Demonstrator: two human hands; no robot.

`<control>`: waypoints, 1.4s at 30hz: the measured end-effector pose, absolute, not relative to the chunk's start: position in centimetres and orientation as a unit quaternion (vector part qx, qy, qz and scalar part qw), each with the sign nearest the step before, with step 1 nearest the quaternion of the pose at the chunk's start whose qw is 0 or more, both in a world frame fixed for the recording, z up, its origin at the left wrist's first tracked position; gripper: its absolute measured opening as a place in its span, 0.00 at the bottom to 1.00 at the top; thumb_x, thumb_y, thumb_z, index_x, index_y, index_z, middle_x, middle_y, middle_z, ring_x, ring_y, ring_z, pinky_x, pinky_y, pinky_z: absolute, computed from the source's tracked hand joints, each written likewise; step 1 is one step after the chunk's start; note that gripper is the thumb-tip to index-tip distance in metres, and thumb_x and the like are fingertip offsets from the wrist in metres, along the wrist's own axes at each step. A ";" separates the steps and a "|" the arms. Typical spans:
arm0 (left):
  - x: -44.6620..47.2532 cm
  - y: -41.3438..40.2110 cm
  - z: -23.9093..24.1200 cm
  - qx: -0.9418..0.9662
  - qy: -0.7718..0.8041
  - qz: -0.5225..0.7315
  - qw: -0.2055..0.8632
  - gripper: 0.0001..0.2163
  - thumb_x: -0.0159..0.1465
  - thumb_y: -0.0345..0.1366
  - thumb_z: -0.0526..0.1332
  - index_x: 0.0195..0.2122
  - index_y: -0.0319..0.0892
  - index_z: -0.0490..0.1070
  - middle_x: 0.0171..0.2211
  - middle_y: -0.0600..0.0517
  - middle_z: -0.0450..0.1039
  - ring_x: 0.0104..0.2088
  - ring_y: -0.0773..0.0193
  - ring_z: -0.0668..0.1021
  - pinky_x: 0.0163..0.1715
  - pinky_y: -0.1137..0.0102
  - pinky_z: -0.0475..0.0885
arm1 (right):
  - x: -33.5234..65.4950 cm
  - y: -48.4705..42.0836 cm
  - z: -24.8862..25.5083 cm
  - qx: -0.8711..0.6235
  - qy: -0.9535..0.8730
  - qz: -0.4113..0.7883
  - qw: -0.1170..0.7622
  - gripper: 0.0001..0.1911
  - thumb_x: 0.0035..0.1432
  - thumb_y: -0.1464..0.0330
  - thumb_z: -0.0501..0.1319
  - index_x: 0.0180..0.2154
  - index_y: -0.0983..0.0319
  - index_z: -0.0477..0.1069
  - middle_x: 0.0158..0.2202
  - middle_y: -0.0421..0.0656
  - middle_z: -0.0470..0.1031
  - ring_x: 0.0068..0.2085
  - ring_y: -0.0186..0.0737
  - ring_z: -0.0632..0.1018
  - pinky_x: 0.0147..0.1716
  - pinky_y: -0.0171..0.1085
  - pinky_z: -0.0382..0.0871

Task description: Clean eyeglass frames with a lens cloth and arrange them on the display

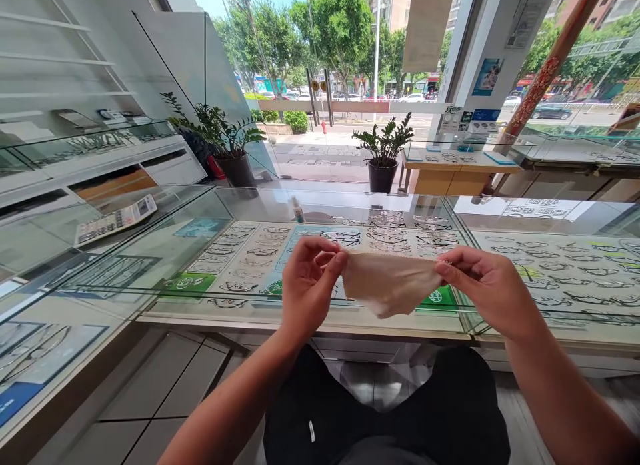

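A beige cleaning cloth (387, 282) is stretched between my two hands, its lower edge hanging loose. My left hand (313, 282) pinches one upper corner between thumb and fingers. At the opposite corner, my right hand (483, 282) grips the cloth the same way. Both hands are held up in front of the glass display case (260, 312). Inside the case, behind the cloth, lie rows of eyeglass frames (387, 232) on light trays. A small spray bottle (298, 210) stands on the glass top beyond my left hand.
Glass cases continue to the left and right, with more eyeglass frames (595, 272) inside. Two potted plants (383, 175) (237, 168) stand beyond the counter. An open brochure (117, 218) lies at the left. Green cards (187, 285) sit near the case's front. My legs (390, 425) are below the counter edge.
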State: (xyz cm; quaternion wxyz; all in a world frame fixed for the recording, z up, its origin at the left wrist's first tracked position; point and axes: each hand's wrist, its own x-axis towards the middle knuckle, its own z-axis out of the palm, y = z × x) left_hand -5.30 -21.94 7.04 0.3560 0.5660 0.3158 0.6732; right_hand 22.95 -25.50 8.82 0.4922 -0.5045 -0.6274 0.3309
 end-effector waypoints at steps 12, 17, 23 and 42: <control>-6.0 -11.1 3.1 0.608 0.362 0.585 0.397 0.15 0.61 0.41 0.74 0.40 0.42 0.71 0.37 0.53 0.75 0.33 0.67 0.77 0.35 0.69 0.74 | 23.6 -14.3 7.0 -0.505 -0.685 0.345 0.397 0.23 0.55 0.48 0.76 0.35 0.62 0.82 0.32 0.47 0.84 0.33 0.42 0.81 0.37 0.44 0.80; -6.8 -6.7 -1.1 0.641 0.407 0.528 0.381 0.14 0.59 0.40 0.73 0.40 0.41 0.72 0.35 0.51 0.76 0.37 0.62 0.78 0.42 0.64 0.76 | 23.4 -9.9 3.7 -0.526 -0.690 0.336 0.367 0.19 0.57 0.52 0.74 0.34 0.62 0.81 0.30 0.47 0.84 0.33 0.44 0.82 0.38 0.45 0.79; -7.3 -6.8 -1.7 0.659 0.424 0.512 0.351 0.15 0.61 0.44 0.72 0.42 0.42 0.73 0.37 0.49 0.78 0.35 0.63 0.77 0.35 0.68 0.71 | 23.5 -10.2 3.5 -0.539 -0.732 0.243 0.338 0.13 0.63 0.56 0.70 0.37 0.60 0.83 0.33 0.45 0.85 0.34 0.44 0.81 0.37 0.43 0.73; -10.7 -15.2 -3.7 0.922 0.272 0.266 0.079 0.11 0.77 0.38 0.59 0.52 0.48 0.81 0.42 0.45 0.85 0.43 0.57 0.83 0.45 0.63 0.73 | 25.1 -21.2 -4.5 -0.404 -0.873 -0.096 0.255 0.12 0.76 0.70 0.60 0.49 0.56 0.83 0.49 0.46 0.88 0.45 0.47 0.85 0.45 0.46 0.70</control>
